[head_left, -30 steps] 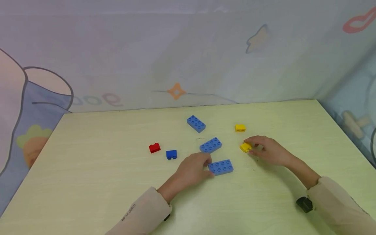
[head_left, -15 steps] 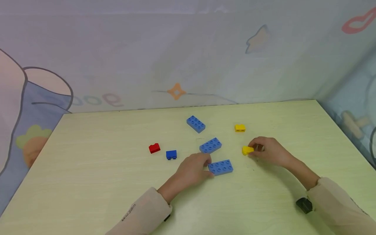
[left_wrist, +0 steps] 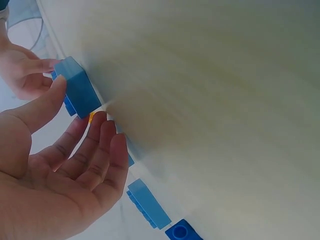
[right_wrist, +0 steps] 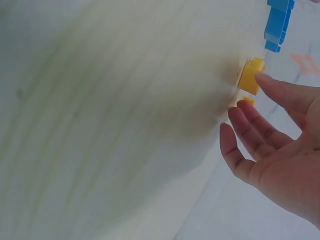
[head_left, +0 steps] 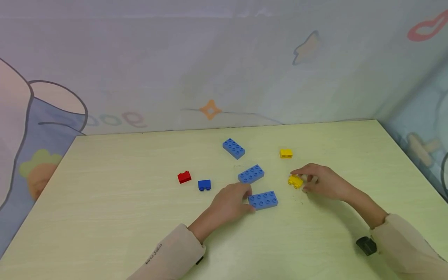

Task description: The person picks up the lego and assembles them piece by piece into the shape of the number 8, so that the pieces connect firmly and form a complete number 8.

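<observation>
In the head view my left hand (head_left: 229, 202) holds the left end of a light blue eight-stud toy brick (head_left: 263, 200), thumb on its near side and index finger on its far side. The left wrist view shows the thumb on this light blue brick (left_wrist: 80, 91), the other fingers loosely bent. My right hand (head_left: 323, 181) is around a small yellow brick (head_left: 295, 181) on the table, index finger beyond it and thumb at its near right, set apart. In the right wrist view the thumb tip overlaps the edge of the yellow brick (right_wrist: 250, 76); contact is unclear.
A second light blue brick (head_left: 251, 174) lies just beyond the left hand, and a third light blue brick (head_left: 233, 148) farther back. Another yellow brick (head_left: 286, 153) sits behind the right hand. A dark blue brick (head_left: 204, 185) and a red brick (head_left: 184, 177) lie to the left.
The right hand has turned the small yellow brick on the table, and its thumb and index finger now stand wider apart around it. The left hand and its light blue brick stay put.
</observation>
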### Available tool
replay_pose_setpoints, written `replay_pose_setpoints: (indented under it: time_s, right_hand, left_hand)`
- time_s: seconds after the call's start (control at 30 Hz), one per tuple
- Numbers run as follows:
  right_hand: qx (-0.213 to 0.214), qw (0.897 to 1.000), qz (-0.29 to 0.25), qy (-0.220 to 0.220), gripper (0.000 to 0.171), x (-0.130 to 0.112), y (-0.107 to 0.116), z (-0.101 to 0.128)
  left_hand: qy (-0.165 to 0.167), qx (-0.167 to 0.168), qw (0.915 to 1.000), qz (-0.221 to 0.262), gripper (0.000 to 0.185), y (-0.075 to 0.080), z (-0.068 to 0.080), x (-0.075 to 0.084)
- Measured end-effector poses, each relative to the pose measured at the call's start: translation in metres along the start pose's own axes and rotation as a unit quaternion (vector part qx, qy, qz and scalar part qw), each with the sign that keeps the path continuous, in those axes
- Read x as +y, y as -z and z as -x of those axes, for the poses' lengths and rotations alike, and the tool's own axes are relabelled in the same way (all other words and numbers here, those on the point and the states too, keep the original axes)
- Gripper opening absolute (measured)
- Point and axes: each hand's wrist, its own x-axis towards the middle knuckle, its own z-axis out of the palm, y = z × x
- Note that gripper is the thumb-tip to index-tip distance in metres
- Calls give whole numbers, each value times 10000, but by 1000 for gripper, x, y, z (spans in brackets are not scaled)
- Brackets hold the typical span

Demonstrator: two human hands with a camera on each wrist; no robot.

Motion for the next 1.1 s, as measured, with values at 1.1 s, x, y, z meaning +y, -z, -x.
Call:
replay_pose_setpoints:
  time_s: [1.1]
  right_hand:
    - [162, 9988, 424, 175, 34, -5, -11, -2]
  left_hand:
    - [-5, -52, 10000, -68, 24, 2, 0, 2]
